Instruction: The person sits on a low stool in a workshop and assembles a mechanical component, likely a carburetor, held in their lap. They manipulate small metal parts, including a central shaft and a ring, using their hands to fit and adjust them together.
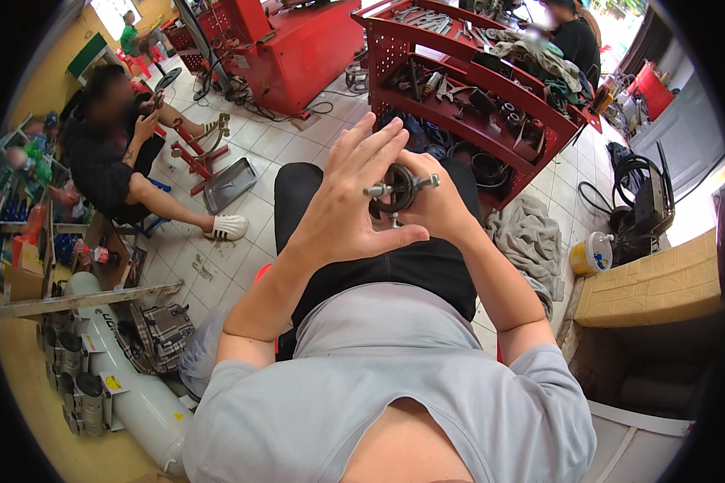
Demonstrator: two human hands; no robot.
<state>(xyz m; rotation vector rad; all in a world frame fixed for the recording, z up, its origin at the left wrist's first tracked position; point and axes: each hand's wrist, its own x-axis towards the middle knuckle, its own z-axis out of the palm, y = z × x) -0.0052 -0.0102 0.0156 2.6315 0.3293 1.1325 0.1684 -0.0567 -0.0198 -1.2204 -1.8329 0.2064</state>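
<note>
Above my lap is a small dark round metal part with silvery threaded bolts sticking out at its left, right and lower sides. It resembles a ring-shaped clamp or puller, but its exact kind cannot be told. My right hand curls round it from the right, and some of those fingers are hidden behind it. On the other side, my left hand is open, with its fingers stretched up and its thumb pointing right below the part. Its palm is close to the left bolt end; contact there is unclear.
Ahead stands a red tool cart loaded with wrenches and parts. A seated person holds a phone at the left, near a grey metal tray. Grey cloth and a white bucket lie to the right. Another person is behind the cart.
</note>
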